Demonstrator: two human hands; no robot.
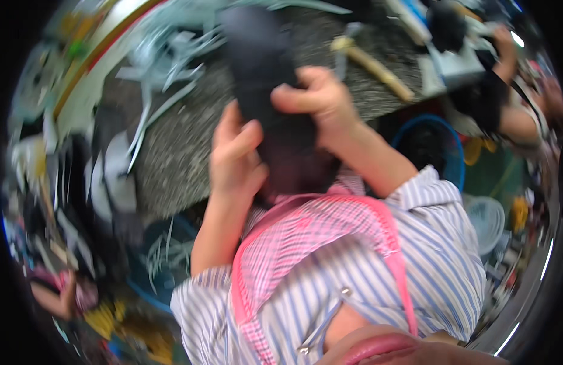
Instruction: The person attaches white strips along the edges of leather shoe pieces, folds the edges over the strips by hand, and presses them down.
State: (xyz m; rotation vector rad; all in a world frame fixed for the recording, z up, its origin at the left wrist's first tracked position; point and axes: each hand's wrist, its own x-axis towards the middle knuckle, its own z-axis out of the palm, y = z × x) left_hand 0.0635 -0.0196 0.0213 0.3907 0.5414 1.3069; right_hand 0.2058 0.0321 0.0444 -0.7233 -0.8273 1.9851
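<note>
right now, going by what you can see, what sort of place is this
Probably a small workshop, perhaps for footwear: a long black sole-shaped piece is being held, and the rough grey worktable bears tangled pale strips like offcuts and a yellowish wooden-handled hammer-like tool.

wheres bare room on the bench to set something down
The widest bare patch of the grey bench lies between the pale strips and the left hand. A narrower one separates the right hand from the wooden-handled tool. It's crowded at the upper left, under the strips, and in the middle, where the hands hold a long black piece.
</note>
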